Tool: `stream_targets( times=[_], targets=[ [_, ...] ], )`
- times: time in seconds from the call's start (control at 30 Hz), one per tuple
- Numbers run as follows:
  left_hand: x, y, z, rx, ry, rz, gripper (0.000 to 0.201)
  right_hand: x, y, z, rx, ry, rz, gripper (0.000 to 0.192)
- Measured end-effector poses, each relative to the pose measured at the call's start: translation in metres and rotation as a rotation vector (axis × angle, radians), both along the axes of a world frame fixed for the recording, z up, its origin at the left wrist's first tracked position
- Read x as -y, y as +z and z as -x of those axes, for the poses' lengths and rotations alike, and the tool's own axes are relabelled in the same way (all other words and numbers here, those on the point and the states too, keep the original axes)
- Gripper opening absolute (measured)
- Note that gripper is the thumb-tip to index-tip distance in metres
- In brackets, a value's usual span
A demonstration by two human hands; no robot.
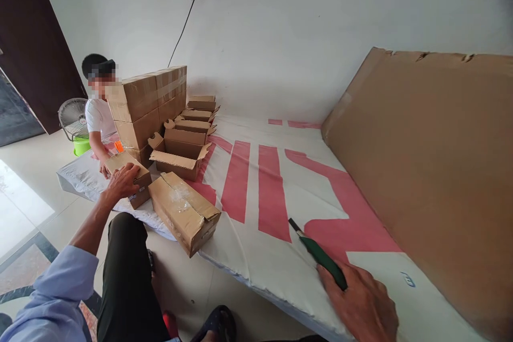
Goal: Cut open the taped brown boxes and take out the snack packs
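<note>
co-worker's face (102,81) blurred, right hand (363,304) cut off by bottom edge, cardboard sheet (433,171) cropped at right

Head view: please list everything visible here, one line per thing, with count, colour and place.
Taped box: one, brown, near edge of sheet, lying tilted.
Small box: one, brown, under the left hand.
Open boxes: about five, brown, in a row toward the wall.
Stacked cartons: several, brown, far left on the sheet.
Sheet: one, white with red marks, spread on the floor.
Cardboard panel: one, brown, right side.
Fan: one, grey, by the door.
Other person: one, white shirt, behind the cartons.
Knife: one, green, in the right hand.
Left hand: on the small box.
Right hand: grips the knife.
</note>
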State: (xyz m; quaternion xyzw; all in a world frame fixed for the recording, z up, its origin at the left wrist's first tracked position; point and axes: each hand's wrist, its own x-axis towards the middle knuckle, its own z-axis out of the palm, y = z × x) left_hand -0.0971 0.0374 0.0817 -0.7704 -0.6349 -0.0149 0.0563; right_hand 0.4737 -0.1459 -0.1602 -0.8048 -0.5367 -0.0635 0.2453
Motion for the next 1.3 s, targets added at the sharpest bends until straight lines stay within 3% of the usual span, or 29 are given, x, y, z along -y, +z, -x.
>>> stream_targets(
  times=[0.13, 0.27, 0.37, 0.53, 0.67, 0.73, 0.87, 1.13, 1.3],
  targets=[
    [0.011, 0.001, 0.007, 0.032, -0.069, -0.022, 0.039, 0.000, -0.002, -0.001, -0.021, -0.002, 0.022, 0.067],
    [0.018, -0.010, -0.014, 0.333, -0.215, -0.156, 0.046, -0.001, -0.003, -0.003, -0.038, 0.021, 0.018, 0.065],
    [0.019, -0.024, -0.033, 0.553, -0.288, -0.081, 0.051, -0.002, -0.003, -0.003, -0.037, 0.020, -0.014, 0.059],
    [0.026, -0.039, -0.056, 0.697, -0.148, -0.033, 0.056, -0.001, 0.000, 0.000, 0.005, 0.023, -0.031, 0.058],
    [0.050, -0.039, -0.073, 0.706, 0.057, -0.051, 0.058, 0.000, -0.001, 0.001, 0.022, 0.027, -0.022, 0.064],
    [0.063, -0.038, -0.080, 0.723, 0.098, -0.048, 0.058, 0.000, -0.002, -0.001, 0.026, 0.022, -0.014, 0.066],
    [0.071, -0.040, -0.084, 0.880, 0.043, 0.032, 0.043, -0.002, -0.006, -0.004, 0.027, 0.022, 0.000, 0.065],
    [0.048, -0.046, -0.069, 1.401, -0.084, 0.281, 0.042, -0.005, -0.007, -0.004, 0.025, 0.012, -0.015, 0.067],
    [0.049, -0.052, -0.067, 1.451, -0.081, 0.380, 0.050, -0.006, -0.008, -0.006, 0.050, 0.031, -0.024, 0.065]
  ],
)
